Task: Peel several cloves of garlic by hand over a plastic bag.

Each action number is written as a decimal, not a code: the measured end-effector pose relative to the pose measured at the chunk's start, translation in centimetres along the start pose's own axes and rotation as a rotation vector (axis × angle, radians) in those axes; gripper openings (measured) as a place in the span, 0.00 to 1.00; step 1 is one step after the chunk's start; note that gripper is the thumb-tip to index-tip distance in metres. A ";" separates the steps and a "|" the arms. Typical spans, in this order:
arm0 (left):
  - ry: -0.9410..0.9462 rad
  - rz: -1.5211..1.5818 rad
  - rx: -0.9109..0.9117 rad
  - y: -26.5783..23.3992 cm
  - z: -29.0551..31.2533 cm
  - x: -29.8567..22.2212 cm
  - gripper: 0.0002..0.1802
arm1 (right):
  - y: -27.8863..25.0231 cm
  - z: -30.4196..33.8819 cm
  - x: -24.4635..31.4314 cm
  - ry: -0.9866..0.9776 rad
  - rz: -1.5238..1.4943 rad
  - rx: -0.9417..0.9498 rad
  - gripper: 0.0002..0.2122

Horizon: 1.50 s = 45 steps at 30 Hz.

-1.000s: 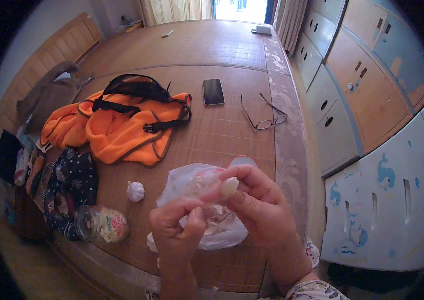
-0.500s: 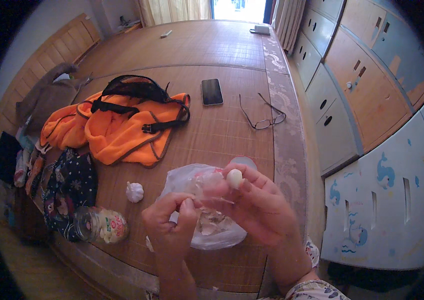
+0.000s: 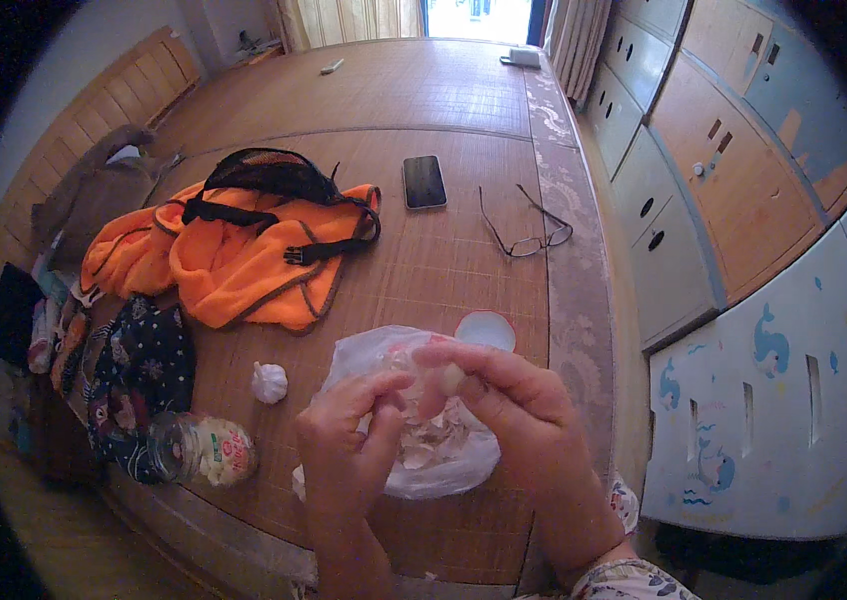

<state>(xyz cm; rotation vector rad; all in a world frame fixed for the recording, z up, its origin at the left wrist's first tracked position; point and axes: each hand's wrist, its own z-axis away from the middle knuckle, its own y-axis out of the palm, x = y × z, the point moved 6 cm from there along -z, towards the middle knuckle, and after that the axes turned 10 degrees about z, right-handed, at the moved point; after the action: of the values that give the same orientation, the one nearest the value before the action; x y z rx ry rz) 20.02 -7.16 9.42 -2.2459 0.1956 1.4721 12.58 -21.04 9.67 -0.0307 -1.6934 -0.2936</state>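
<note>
My right hand (image 3: 519,405) pinches a pale peeled garlic clove (image 3: 453,379) between thumb and fingers, which partly cover it. Facing it, my left hand (image 3: 352,440) has its thumb and forefinger a little apart, with nothing visible between them; its other fingers are curled. Beneath both hands, a white plastic bag (image 3: 469,470) lies spread, with papery garlic skins (image 3: 426,440) on it. A whole garlic bulb (image 3: 270,383) sits left of the bag. Nearer and further left is a clear jar (image 3: 176,446) with pale cloves inside. Behind my right hand lies a round white lid (image 3: 487,331) with a red rim.
On the woven mat (image 3: 454,280) lie a dark phone (image 3: 425,182), eyeglasses (image 3: 527,245) and an orange cloth item with black straps (image 3: 264,270). Dark patterned fabric (image 3: 139,370) is bunched at the left. Cabinets (image 3: 734,190) line the right side beyond the mat's edge.
My right hand has turned, its fingers now closing over the clove that showed plainly before. My left thumb and forefinger have parted from a pinch. More of the lid shows.
</note>
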 end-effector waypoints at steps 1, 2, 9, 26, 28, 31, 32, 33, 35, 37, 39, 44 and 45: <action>0.017 0.023 0.007 0.0 0.0 -0.1 0.09 | 0.0 0.1 0.4 -0.047 0.093 -0.026 0.15; 0.016 0.023 0.007 0.0 0.0 -0.3 0.09 | 0.1 0.1 0.3 -0.046 0.093 -0.025 0.15; -0.128 0.295 -0.075 -0.8 0.9 1.0 0.06 | 0.8 -0.2 -0.3 -0.267 0.500 -0.010 0.13; -0.229 0.494 0.112 0.3 1.0 1.1 0.10 | 1.0 0.0 1.3 -0.378 0.702 -0.032 0.15; -0.197 0.500 0.126 0.3 0.9 0.9 0.10 | 1.1 0.1 1.3 -0.406 0.713 -0.035 0.17; -0.183 0.481 0.118 0.0 1.0 1.0 0.11 | 1.9 0.4 1.5 -0.471 0.784 -0.068 0.17; -0.184 0.479 0.117 0.0 1.0 1.0 0.11 | 2.0 0.4 1.4 -0.471 0.782 -0.067 0.17; -0.180 0.456 0.094 -0.1 1.1 1.0 0.10 | 2.1 0.4 1.4 -0.482 0.790 -0.078 0.17; -0.175 0.438 0.073 0.0 1.0 1.0 0.10 | 2.1 0.3 1.3 -0.492 0.804 -0.089 0.17; -0.124 0.339 0.082 0.0 0.8 0.8 0.09 | 2.3 0.3 1.6 -0.671 0.915 -0.165 0.18; -0.120 0.355 0.072 0.1 0.8 0.9 0.09 | 2.4 0.5 1.6 -0.688 0.949 -0.188 0.18; -0.141 0.410 0.026 0.2 0.8 0.8 0.07 | 2.6 0.8 1.8 -0.710 0.973 -0.231 0.18; -0.132 0.418 0.022 0.1 0.9 0.8 0.07 | 2.3 0.6 1.6 -0.650 0.861 -0.207 0.17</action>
<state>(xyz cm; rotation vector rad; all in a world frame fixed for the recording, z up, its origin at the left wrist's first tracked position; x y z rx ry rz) 19.60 -6.80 8.33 -2.1670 0.6690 1.8086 12.17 -18.95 11.53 -1.0765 -2.0953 0.2235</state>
